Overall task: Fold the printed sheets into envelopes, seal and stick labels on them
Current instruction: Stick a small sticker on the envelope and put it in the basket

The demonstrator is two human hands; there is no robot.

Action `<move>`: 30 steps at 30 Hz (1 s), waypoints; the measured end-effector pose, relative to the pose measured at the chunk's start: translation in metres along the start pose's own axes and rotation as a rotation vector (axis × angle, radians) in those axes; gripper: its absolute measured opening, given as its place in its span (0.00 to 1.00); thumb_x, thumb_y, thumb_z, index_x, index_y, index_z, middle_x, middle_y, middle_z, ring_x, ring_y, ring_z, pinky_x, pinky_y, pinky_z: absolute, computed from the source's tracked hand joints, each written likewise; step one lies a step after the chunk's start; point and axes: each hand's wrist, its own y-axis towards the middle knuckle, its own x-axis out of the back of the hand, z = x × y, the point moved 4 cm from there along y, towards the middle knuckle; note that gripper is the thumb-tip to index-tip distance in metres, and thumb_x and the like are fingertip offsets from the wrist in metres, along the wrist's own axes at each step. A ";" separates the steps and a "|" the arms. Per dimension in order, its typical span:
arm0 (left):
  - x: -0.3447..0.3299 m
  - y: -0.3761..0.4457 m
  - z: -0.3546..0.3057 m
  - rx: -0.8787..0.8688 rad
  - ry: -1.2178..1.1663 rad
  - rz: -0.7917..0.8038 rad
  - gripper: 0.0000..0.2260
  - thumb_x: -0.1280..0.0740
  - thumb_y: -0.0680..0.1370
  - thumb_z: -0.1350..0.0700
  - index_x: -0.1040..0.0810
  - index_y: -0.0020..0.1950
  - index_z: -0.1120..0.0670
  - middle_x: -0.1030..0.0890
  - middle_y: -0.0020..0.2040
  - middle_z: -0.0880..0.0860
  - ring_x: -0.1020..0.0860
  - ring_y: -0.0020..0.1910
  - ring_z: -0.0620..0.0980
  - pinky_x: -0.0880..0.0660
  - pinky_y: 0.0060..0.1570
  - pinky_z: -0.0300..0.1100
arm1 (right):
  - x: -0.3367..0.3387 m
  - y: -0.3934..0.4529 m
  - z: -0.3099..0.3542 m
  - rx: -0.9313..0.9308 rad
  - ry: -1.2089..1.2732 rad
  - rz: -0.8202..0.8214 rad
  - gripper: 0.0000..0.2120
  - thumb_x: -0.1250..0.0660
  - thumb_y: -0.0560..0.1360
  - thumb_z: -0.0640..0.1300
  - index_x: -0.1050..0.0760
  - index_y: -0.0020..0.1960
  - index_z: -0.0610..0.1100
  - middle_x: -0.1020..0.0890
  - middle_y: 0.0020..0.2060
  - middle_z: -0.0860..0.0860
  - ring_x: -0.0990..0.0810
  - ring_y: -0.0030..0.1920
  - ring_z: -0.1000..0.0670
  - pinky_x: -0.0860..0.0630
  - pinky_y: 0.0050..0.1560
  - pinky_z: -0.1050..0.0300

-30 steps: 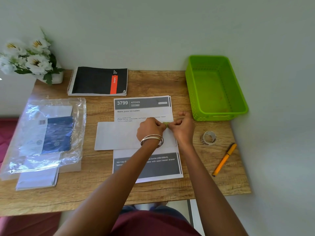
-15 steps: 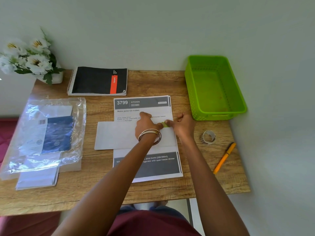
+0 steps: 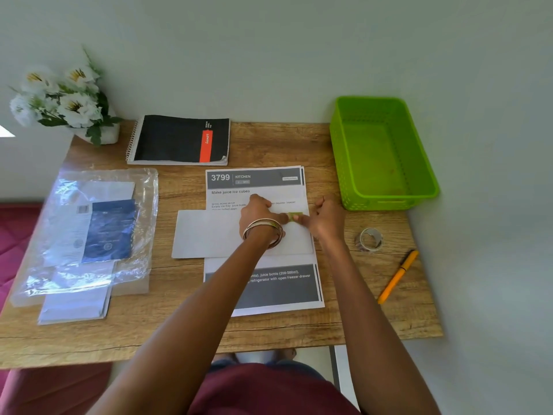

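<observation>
A white envelope lies crosswise on a stack of printed sheets headed "3799 KITCHEN". A small green label sits at the envelope's upper edge, towards its right end. My left hand, with bangles on the wrist, rests on the envelope with its thumb on the label's left end. My right hand pinches the label's right end with its fingertips. Both hands hide part of the envelope and the sheet's text.
A green plastic basket stands at the back right. A clear tape roll and an orange pen lie to the right. A black notebook, flowers and a plastic bag of envelopes occupy the left.
My left hand has slid forward and its fingers now stretch onto the printed sheet. The green label shows more plainly between the two hands. The right hand has barely moved.
</observation>
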 end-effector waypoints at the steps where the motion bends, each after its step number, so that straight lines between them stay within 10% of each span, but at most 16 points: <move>1: 0.000 0.000 0.000 0.003 -0.004 0.001 0.23 0.21 0.59 0.47 0.33 0.43 0.46 0.23 0.47 0.54 0.18 0.37 0.59 0.20 0.44 0.51 | 0.000 0.001 0.000 -0.005 0.002 0.018 0.27 0.20 0.62 0.45 0.31 0.52 0.40 0.24 0.44 0.47 0.26 0.43 0.49 0.35 0.31 0.60; 6: 0.002 -0.004 -0.002 -0.008 -0.012 0.005 0.22 0.21 0.61 0.50 0.32 0.44 0.47 0.24 0.47 0.53 0.18 0.38 0.59 0.20 0.45 0.52 | 0.003 0.004 -0.006 -0.070 0.123 0.125 0.24 0.21 0.63 0.38 0.33 0.49 0.43 0.27 0.38 0.51 0.27 0.41 0.49 0.26 0.43 0.53; 26: 0.000 -0.015 -0.008 -0.324 0.203 -0.009 0.04 0.28 0.72 0.50 0.16 0.46 0.43 0.17 0.44 0.52 0.22 0.46 0.52 0.22 0.44 0.45 | 0.006 0.000 0.000 -0.004 0.018 -0.049 0.20 0.21 0.64 0.46 0.32 0.42 0.43 0.25 0.39 0.49 0.28 0.38 0.49 0.39 0.29 0.59; 30: 0.001 -0.013 -0.009 -0.289 0.141 0.058 0.04 0.26 0.70 0.53 0.17 0.40 0.44 0.17 0.42 0.52 0.18 0.34 0.52 0.19 0.43 0.46 | 0.006 -0.002 0.001 0.022 0.036 -0.045 0.16 0.24 0.68 0.42 0.31 0.43 0.42 0.25 0.39 0.49 0.27 0.38 0.49 0.35 0.32 0.59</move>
